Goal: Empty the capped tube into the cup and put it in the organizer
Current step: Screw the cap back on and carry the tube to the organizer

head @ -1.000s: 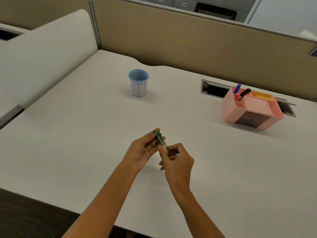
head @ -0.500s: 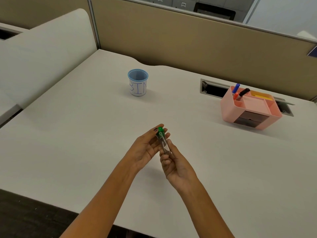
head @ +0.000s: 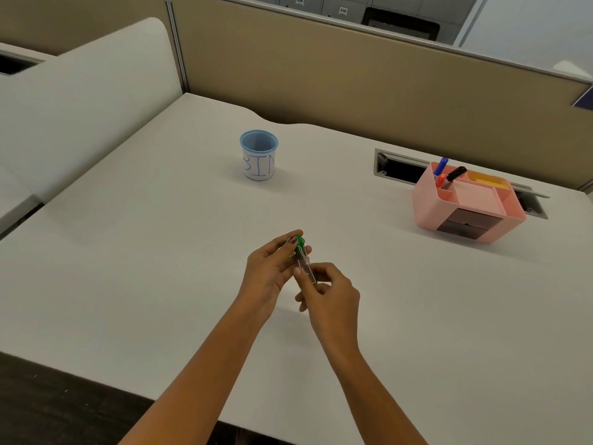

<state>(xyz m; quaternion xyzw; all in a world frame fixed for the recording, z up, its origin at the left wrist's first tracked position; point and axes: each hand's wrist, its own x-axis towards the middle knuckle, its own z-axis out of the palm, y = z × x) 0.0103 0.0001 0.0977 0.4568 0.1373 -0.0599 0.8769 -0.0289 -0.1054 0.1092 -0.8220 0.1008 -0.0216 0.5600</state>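
Surface: white desk point(head: 128, 252) inside tan cubicle partitions; your cup point(head: 258, 155) stands far centre, your pink organizer point(head: 462, 203) far right, well apart.
Tube: capped tube point(head: 304, 263) is held above the desk, green cap point(head: 299, 241) pointing away from you.
Handling: probably light, rigid, smooth; grip the clear body firmly and twist at the cap.
Left hand point(head: 272, 268): fingertips pinch the cap end.
Right hand point(head: 330, 293): closed around the tube's lower body, forearm angled inward.
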